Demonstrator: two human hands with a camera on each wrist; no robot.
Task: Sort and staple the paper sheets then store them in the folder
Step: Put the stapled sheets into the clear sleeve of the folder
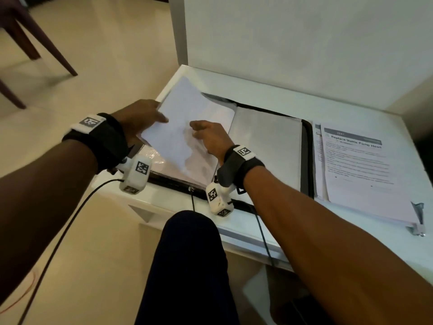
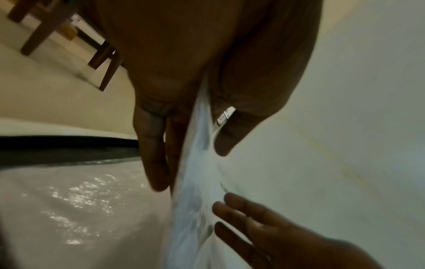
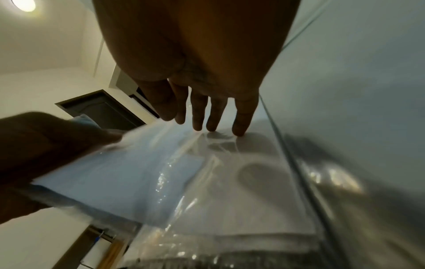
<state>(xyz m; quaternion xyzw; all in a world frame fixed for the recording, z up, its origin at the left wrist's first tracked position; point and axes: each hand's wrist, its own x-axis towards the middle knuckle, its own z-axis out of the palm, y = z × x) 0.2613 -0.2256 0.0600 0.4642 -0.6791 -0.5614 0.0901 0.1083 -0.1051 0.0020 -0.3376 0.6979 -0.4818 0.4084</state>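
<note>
Midway through storing: left hand (image 1: 138,118) pinching sheets (image 1: 185,127) between thumb and fingers (image 2: 151,154), feeding them into a clear sleeve (image 3: 230,182) of the open folder (image 1: 307,160), right hand (image 1: 208,137) flat, fingers straight, steadying it; another printed stack (image 1: 360,170) waiting on the surface (image 1: 257,90).

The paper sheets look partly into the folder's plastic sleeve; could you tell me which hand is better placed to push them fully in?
Left hand: it already pinches the paper sheets; the right hand rests flat on the sleeve.
</note>
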